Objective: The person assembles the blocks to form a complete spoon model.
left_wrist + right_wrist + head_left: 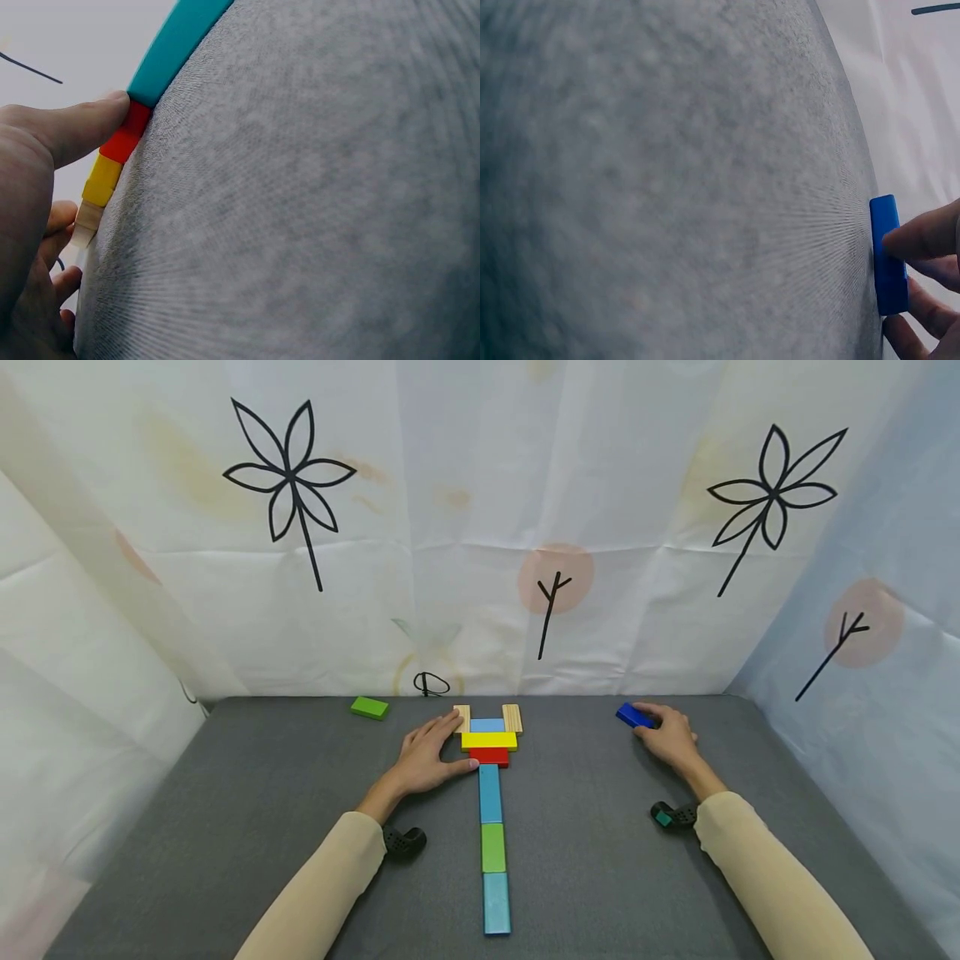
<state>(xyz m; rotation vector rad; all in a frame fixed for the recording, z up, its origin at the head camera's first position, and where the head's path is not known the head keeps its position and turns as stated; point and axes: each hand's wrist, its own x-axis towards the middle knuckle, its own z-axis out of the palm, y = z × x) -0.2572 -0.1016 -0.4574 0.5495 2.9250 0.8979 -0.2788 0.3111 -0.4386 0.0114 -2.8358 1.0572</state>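
Two hands at work on a grey tabletop [225, 793] with coloured blocks.

A flat block figure runs up the middle of the tabletop toward its far edge: a light blue block [497, 902] nearest the person, then a green block [492, 847], a second blue block [490, 792], a red block [489, 757], a yellow block [489, 741], and two wooden blocks [462, 718] flanking a pale blue one at the top. The left hand [429, 762] lies spread and relaxed against the figure's left side, thumb [79, 131] touching the red block, fingertips at the left wooden block. Near the far right corner, the right hand [670, 735] rests on a dark blue block [634, 717], fingers [922, 236] apparently pinching it. A loose green block [370, 707] lies near the far edge, left of the figure.
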